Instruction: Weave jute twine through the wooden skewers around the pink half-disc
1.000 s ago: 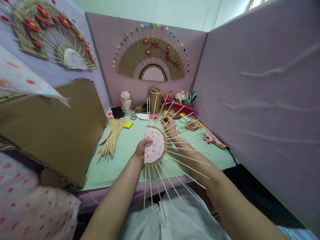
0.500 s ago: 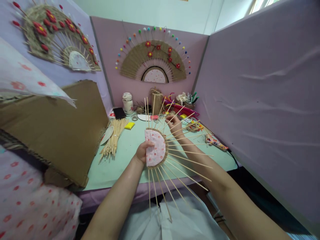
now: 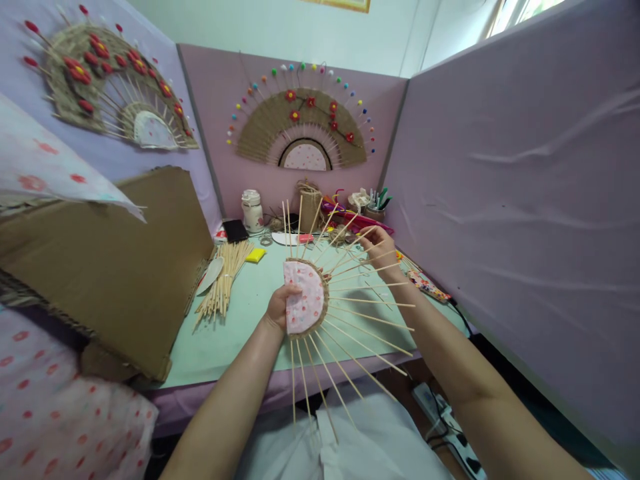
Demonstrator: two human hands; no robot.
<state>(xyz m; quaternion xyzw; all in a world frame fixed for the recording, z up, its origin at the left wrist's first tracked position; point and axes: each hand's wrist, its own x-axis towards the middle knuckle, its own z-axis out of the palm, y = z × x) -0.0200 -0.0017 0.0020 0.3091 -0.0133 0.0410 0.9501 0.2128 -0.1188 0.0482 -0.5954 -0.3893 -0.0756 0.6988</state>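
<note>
My left hand grips a half-made fan: a pink dotted fabric half-circle edged with jute, with several thin wooden sticks fanning out from it. I hold it upright above the green table. My right hand is raised behind the upper sticks, fingers pinched on a thin strand of twine that I can barely make out.
A bundle of wooden sticks lies left of the fan. A cardboard sheet leans at the left. A white jar, a twine spool and craft clutter line the back. Finished fans hang on pink partition walls.
My right hand has moved right and up, away from the fan's rim, drawing the strand out. The fan has shifted slightly left in my left hand.
</note>
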